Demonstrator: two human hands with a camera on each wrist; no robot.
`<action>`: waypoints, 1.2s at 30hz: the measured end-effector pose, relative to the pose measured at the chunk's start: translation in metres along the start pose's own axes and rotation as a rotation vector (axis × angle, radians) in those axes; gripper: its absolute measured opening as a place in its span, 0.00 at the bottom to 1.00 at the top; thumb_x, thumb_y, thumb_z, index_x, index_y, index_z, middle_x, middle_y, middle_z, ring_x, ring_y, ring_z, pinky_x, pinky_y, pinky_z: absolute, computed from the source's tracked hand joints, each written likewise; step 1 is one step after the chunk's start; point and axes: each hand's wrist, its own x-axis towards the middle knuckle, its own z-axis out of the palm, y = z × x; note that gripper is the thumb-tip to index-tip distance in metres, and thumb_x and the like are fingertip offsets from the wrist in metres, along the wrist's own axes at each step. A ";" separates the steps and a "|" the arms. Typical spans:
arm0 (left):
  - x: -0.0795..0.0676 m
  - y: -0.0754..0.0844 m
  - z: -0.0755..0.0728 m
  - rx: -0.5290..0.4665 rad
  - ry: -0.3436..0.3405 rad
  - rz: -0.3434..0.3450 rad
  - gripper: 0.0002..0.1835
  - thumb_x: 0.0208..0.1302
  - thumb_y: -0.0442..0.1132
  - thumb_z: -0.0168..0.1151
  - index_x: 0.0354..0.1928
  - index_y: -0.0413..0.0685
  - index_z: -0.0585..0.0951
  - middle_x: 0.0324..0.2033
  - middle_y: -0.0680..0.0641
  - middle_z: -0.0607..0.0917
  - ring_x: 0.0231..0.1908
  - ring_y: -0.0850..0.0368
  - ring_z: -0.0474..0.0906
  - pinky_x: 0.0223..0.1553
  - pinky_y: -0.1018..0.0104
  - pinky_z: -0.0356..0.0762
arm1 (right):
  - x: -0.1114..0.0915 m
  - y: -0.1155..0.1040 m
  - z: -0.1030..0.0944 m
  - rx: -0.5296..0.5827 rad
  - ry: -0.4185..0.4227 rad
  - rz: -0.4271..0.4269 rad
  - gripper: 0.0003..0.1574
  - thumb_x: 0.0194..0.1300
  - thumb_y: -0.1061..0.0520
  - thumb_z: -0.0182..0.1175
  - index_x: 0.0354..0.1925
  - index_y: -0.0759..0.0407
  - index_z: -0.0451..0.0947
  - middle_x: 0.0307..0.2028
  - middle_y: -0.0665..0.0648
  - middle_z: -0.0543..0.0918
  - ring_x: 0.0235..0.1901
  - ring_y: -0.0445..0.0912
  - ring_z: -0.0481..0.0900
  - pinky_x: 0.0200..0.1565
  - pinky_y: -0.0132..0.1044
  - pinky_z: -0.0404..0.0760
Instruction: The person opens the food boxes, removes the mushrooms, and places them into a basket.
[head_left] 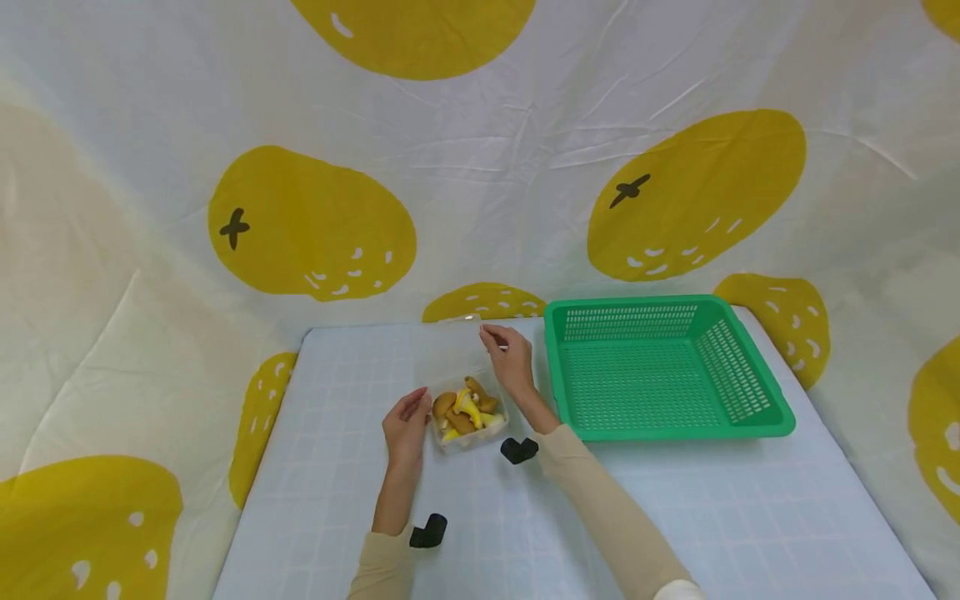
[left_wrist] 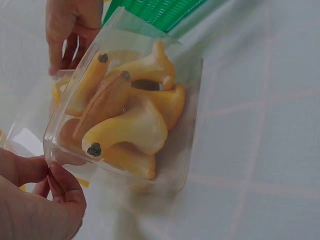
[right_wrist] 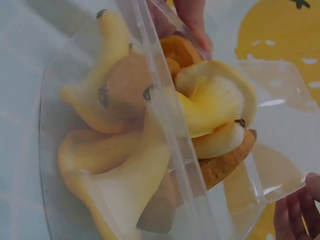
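Observation:
A clear plastic hinged box (head_left: pixel 474 439) stands on the table, its see-through lid (right_wrist: pixel 285 125) raised at the far side. Inside lie several mushroom-like pieces (left_wrist: pixel 127 122), yellow and brown, flaring at one end with dark tips at the other. My left hand (head_left: pixel 406 427) is at the box's left side; in the left wrist view its thumb and fingers pinch the rim at a corner. Farther back, my right hand (head_left: pixel 510 360) pinches the lid's edge between thumb and fingers, which the right wrist view shows at the lower right.
A green perforated basket (head_left: pixel 630 434) stands on the table to the right of the box, close by my right forearm. A pale checked cloth (head_left: pixel 330 467) covers the table. Behind it hangs a white curtain (head_left: pixel 495 217) with large yellow fruit prints.

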 end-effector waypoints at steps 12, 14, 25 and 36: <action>0.001 -0.001 0.002 0.010 0.028 -0.015 0.14 0.71 0.33 0.66 0.54 0.33 0.84 0.42 0.45 0.87 0.34 0.62 0.79 0.38 0.70 0.81 | -0.006 0.016 0.002 -0.026 -0.039 0.141 0.07 0.69 0.62 0.68 0.44 0.64 0.85 0.38 0.60 0.87 0.38 0.53 0.84 0.43 0.44 0.85; 0.001 -0.001 0.002 0.012 0.026 -0.018 0.14 0.71 0.34 0.66 0.54 0.33 0.84 0.42 0.46 0.87 0.35 0.63 0.79 0.39 0.70 0.81 | -0.007 0.016 0.002 -0.036 -0.046 0.148 0.06 0.69 0.62 0.68 0.42 0.64 0.85 0.36 0.59 0.87 0.35 0.52 0.84 0.38 0.40 0.85; 0.003 -0.004 -0.002 -0.001 0.007 -0.027 0.16 0.71 0.35 0.67 0.55 0.32 0.83 0.44 0.42 0.86 0.37 0.63 0.79 0.38 0.73 0.81 | -0.030 0.002 -0.015 -0.024 -0.228 0.084 0.06 0.72 0.60 0.65 0.44 0.63 0.83 0.35 0.57 0.85 0.34 0.48 0.83 0.39 0.35 0.85; 0.012 0.001 -0.001 -0.025 -0.034 -0.087 0.18 0.72 0.37 0.66 0.57 0.31 0.82 0.50 0.36 0.85 0.37 0.63 0.78 0.39 0.75 0.80 | -0.061 -0.009 -0.020 -0.112 -0.471 -0.167 0.16 0.69 0.59 0.68 0.52 0.65 0.82 0.44 0.59 0.83 0.44 0.51 0.81 0.48 0.40 0.83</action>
